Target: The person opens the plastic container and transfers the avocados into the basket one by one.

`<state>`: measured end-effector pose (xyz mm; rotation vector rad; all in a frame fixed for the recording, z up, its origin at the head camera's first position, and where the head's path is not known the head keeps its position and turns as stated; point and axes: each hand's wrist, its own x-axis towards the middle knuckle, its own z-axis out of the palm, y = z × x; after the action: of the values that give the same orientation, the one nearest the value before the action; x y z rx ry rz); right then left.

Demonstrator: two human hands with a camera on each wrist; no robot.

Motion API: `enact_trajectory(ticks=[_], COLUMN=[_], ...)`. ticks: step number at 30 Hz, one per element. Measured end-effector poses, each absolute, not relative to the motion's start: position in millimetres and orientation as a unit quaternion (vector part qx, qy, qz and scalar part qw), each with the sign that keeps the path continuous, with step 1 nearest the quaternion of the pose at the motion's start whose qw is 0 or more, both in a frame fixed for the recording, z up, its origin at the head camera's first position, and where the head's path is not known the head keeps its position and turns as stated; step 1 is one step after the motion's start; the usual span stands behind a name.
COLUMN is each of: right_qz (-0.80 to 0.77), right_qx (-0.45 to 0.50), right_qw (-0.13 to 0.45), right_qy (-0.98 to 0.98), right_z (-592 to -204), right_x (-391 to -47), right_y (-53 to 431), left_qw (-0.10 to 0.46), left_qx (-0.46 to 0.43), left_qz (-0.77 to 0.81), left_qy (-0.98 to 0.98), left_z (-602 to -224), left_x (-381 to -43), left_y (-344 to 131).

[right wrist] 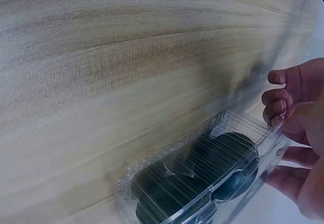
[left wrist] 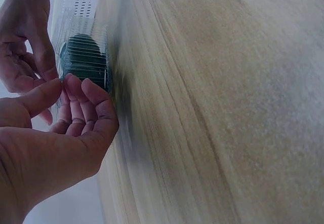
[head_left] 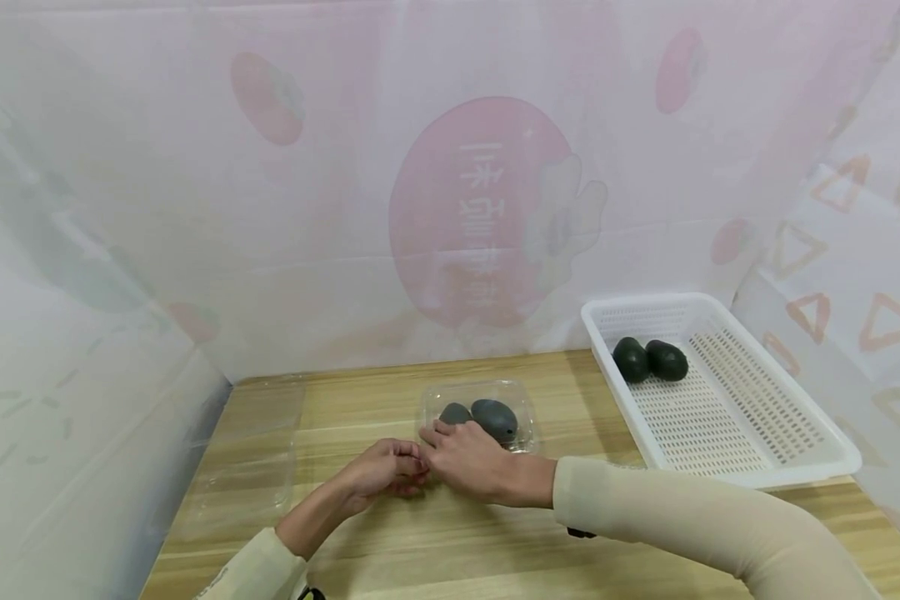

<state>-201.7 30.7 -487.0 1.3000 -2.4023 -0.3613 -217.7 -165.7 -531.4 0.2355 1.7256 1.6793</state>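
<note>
A clear plastic clamshell box (head_left: 527, 407) with ribbed walls sits mid-table, its lid down over dark green avocados (head_left: 495, 419). My left hand (head_left: 385, 472) is at its near left corner, where thumb and index fingertip pinch the plastic edge (left wrist: 62, 84). Right beside it, my right hand (head_left: 474, 463) reaches across the front of the box and grips the same corner. Its thumb lies on the lid rim in the right wrist view, with fingers (right wrist: 291, 181) below the edge. Part of the box front is hidden behind this hand.
On the right stands a white perforated basket (head_left: 772, 367) with two avocados (head_left: 648, 360) at its far left. Clear plastic packaging (head_left: 251, 450) lies at the table's left side. Printed sheeting (head_left: 330, 208) hangs behind the wooden table (head_left: 450, 550) and along both sides.
</note>
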Motion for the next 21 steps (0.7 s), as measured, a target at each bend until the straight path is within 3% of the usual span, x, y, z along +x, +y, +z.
enact_trajectory(ticks=[11,21], right_qz=[-0.076,-0.074], right_qx=[0.466,0.477], right_qw=[0.161,0.186], right_qy=[-0.867,-0.856], right_z=[-488.8,-489.5], right_x=[-205.3,-203.7], right_y=[33.3,37.7], left_qw=[0.355,0.349], left_qx=[0.076,0.074], left_qz=[0.644,0.631], left_qy=[0.673,0.688], left_z=[-530.0,-526.9], left_x=[-218.9,-217.7], left_y=[-164.4,-164.2])
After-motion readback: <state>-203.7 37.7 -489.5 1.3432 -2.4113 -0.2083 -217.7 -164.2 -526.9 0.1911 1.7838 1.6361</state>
